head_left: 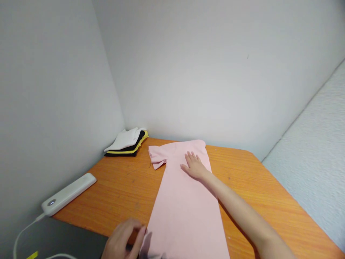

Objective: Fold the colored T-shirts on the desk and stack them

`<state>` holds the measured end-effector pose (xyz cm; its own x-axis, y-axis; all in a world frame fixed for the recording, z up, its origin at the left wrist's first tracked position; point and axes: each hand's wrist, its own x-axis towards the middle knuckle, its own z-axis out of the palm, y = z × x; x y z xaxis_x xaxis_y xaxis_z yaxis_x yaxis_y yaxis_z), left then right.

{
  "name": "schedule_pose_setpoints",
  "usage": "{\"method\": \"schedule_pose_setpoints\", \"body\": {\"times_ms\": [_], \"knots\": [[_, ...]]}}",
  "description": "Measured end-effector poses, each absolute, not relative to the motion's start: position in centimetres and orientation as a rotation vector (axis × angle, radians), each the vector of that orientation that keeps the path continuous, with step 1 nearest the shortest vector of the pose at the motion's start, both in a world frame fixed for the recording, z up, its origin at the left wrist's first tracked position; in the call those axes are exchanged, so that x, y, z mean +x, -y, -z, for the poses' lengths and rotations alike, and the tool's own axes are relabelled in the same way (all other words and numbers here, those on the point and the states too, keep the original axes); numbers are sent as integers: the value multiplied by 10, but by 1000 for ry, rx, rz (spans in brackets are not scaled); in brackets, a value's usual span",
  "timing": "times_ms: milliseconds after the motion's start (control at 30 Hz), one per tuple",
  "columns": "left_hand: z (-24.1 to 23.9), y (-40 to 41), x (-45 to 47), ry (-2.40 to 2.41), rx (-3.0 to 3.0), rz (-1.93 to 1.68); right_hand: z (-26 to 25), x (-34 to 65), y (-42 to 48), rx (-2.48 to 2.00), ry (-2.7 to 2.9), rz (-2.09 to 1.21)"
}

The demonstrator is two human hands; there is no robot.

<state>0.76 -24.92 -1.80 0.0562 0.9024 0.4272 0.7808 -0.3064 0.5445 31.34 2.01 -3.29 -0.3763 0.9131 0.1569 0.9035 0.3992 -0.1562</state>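
A pink T-shirt (185, 201) lies lengthwise on the wooden table, folded narrow, its collar end toward the wall. One short sleeve (157, 155) sticks out on the left. My right hand (194, 166) rests flat on the upper part of the shirt, fingers spread. At the bottom of the view, my left hand (122, 240) is curled, thumb and forefinger tips together in a pinch at the shirt's left edge. Its other fingers are mostly hidden, and the shirt's lower end runs out of view.
A stack of folded clothes (126, 140), white, black and yellow, sits in the far left corner of the table (118, 190). By the left wall lies a white elongated device (69, 193) with a cable (24, 230). Walls bound the back and left; a pale textured surface (312, 162) borders the right.
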Motion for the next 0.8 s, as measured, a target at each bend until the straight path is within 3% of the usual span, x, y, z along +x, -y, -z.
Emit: {"method": "schedule_pose_setpoints", "body": {"times_ms": [167,333,467,800], "knots": [[-19,120,47,-1860,2303,-964,37,249,6,-1591,2383,-188],[-11,21,52,-1948,2570,-489,45,237,11,-1584,2432,-186],[-9,-6,37,-1921,2680,-264,43,242,13,-1542,2458,-196],[6,-10,24,-2022,2680,-290,34,244,17,-1449,2454,-327]]}}
